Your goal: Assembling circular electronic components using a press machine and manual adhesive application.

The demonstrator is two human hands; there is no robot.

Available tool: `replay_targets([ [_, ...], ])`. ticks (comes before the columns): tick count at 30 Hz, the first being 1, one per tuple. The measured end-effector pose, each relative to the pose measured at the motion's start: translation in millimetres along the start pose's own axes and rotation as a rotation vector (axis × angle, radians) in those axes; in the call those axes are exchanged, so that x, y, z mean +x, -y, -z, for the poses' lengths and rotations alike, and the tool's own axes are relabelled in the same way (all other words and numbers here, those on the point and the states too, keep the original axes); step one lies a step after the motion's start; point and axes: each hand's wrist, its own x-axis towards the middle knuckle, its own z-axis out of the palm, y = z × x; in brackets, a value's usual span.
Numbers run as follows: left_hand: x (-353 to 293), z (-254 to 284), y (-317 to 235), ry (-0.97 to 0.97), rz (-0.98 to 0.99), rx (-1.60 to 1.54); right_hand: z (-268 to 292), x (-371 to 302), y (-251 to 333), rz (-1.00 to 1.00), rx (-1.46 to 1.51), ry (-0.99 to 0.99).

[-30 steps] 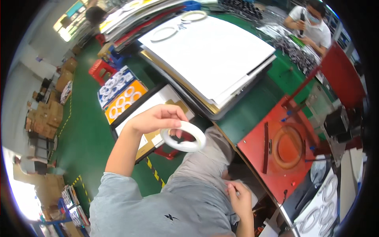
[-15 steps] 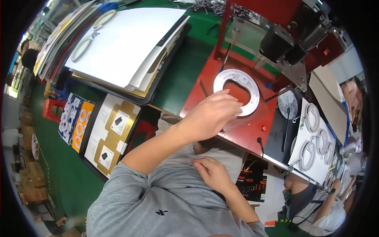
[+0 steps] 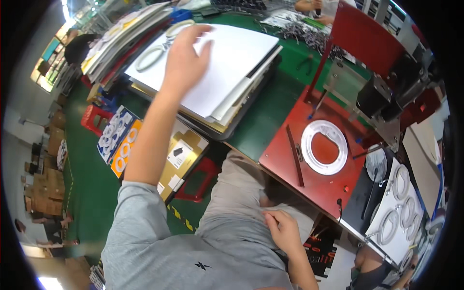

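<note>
My left hand (image 3: 188,65) is raised over a stack of white sheets (image 3: 232,58), thumb and fingers apart, with nothing visible in it. Just beside it on the sheets lie a white ring with a cord (image 3: 150,59) and another pale ring (image 3: 180,28), the latter partly behind the fingers. A white ring-shaped part (image 3: 325,168) rests flat on the red base plate (image 3: 278,157) of a machine, away from both hands. Down at my lap, my right hand (image 3: 282,229) has loosely curled fingers and shows nothing in them.
The machine's upright head (image 3: 377,94) stands over the back of the base. A dark bar (image 3: 295,155) lies left of the ring part. Several rings with cords lie on a white sheet (image 3: 386,198) at right. Another person's hand (image 3: 326,19) is at the far table.
My left hand has left the white ring part on the red base and moved up and left over the stack. The view has shifted left; my right hand stays at my lap.
</note>
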Motion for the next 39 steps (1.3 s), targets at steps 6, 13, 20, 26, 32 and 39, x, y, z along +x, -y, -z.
replay_targets([
  [6, -22, 23, 189, 0.295, 0.563, 0.561, -10, 5, -3, 0.090, -0.030, 0.009],
  [13, -49, 47, 86, 0.229, 0.577, 0.310, -5, -3, -5, 0.093, -0.041, 0.013],
  [20, -75, 103, -61, 0.349, 0.476, -0.031, 1, 9, 1, 0.062, -0.047, 0.054],
  [26, -99, 124, -130, 0.878, 0.565, -0.424, -14, 22, 29, 0.188, 0.096, 0.250],
  [32, -220, 49, -110, 0.924, 1.630, -1.200, -43, 20, 34, 0.249, 0.083, 0.363],
  [39, -258, 6, -124, 0.460, 2.118, -1.635, -38, 15, 13, 0.171, -0.055, 0.278],
])
